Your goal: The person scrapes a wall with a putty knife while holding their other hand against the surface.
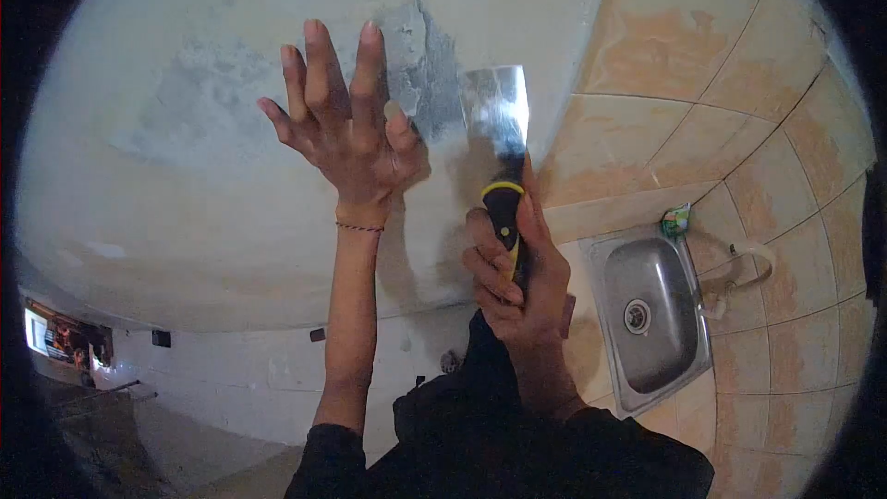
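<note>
right hand point(528, 288) closed round one scraper point(497, 115), left hand point(356, 143) spread open, empty, one sink point(667, 337)

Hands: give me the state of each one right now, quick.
Left hand: open, fingers spread, nothing seen in it; contact with the wall can't be told.
Right hand: closed, holding a scraper.

Black top point(462, 439), 2 black sleeves point(328, 462), 1 thin, light-and-dark patterned bracelet point(359, 227) around left wrist point(360, 212)
</note>
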Tool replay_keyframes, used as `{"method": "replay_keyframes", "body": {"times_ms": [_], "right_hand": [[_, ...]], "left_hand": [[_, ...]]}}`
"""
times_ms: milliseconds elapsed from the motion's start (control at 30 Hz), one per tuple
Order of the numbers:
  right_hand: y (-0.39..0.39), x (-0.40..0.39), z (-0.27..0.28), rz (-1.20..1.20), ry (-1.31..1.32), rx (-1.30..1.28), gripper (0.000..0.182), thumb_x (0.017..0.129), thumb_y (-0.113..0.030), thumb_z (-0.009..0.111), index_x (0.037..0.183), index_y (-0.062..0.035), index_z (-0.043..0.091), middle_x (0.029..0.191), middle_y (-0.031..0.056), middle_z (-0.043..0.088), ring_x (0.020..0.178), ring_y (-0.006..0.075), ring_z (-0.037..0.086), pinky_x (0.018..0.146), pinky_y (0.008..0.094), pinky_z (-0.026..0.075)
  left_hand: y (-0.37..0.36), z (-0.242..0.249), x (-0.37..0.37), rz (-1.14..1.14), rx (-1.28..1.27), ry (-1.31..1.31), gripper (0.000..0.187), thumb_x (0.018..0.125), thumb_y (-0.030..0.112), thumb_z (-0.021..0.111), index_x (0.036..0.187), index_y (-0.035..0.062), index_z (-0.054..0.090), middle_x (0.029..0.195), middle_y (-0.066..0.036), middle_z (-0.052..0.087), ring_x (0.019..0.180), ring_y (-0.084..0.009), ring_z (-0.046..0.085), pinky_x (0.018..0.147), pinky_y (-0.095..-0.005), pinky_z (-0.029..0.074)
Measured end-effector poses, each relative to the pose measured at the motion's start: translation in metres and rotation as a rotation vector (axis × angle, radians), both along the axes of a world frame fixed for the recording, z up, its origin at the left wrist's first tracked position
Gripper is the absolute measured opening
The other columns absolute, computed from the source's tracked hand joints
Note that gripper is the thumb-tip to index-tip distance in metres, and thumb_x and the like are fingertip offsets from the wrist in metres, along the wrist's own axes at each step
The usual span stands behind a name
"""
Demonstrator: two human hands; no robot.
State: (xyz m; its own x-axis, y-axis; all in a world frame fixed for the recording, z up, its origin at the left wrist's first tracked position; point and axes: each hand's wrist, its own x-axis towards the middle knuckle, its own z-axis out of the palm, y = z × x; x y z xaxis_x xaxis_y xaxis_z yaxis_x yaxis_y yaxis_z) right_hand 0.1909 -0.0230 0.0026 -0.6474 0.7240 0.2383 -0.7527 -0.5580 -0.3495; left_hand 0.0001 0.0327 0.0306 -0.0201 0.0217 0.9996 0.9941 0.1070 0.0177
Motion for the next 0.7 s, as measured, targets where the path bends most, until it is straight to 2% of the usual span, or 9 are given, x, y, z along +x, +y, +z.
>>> {"method": "replay_keyframes", "body": {"times_ms": [400,500,600,700], "right_hand": [[-0.0014,0.0002,0.0084,-0.027,-0.038,-0.021,0.062,0.105,-0.038,0.047,0.158,-0.0355,0.016,0.071,0.0026,0.039,0.04,0.0056,0.032,0.027,0.0173,0.029],[-0.005,-0.0004,0.0062,-0.035,0.003,-0.044,0.05,0.108,-0.032,0.038,0.156,-0.0345,0.023,0.073,0.0051,0.037,0.042,0.006,0.034,0.027,0.016,0.031],[-0.0052,0.0012,0.0023,-0.01,0.021,-0.058,0.05,0.108,-0.032,0.038,0.156,-0.0345,0.024,0.072,0.0046,0.037,0.042,0.0058,0.033,0.027,0.0159,0.031],[0.0009,-0.0069,0.0063,-0.032,0.063,0.03,0.049,0.108,-0.032,0.038,0.155,-0.0346,0.025,0.073,0.004,0.037,0.042,0.0056,0.032,0.027,0.0155,0.031]], "left_hand": [[0.002,-0.0001,-0.0021,-0.022,0.03,0.029,0.059,0.101,0.045,0.018,0.141,0.0251,0.056,0.154,-0.009,0.043,0.147,-0.0269,0.03,0.123,-0.0464,-0.005],[0.0017,0.0017,-0.0001,-0.035,0.037,0.021,0.058,0.102,0.045,0.018,0.141,0.0253,0.056,0.154,-0.009,0.043,0.146,-0.0269,0.03,0.123,-0.0464,-0.004],[-0.0015,0.002,0.0011,0.0,-0.002,-0.005,0.058,0.102,0.044,0.018,0.141,0.0257,0.056,0.154,-0.008,0.044,0.146,-0.0266,0.03,0.123,-0.0465,-0.004],[0.0022,0.0012,-0.0018,-0.019,0.038,0.025,0.057,0.102,0.044,0.019,0.141,0.0259,0.056,0.154,-0.007,0.043,0.146,-0.0262,0.03,0.123,-0.0467,-0.004]]}}
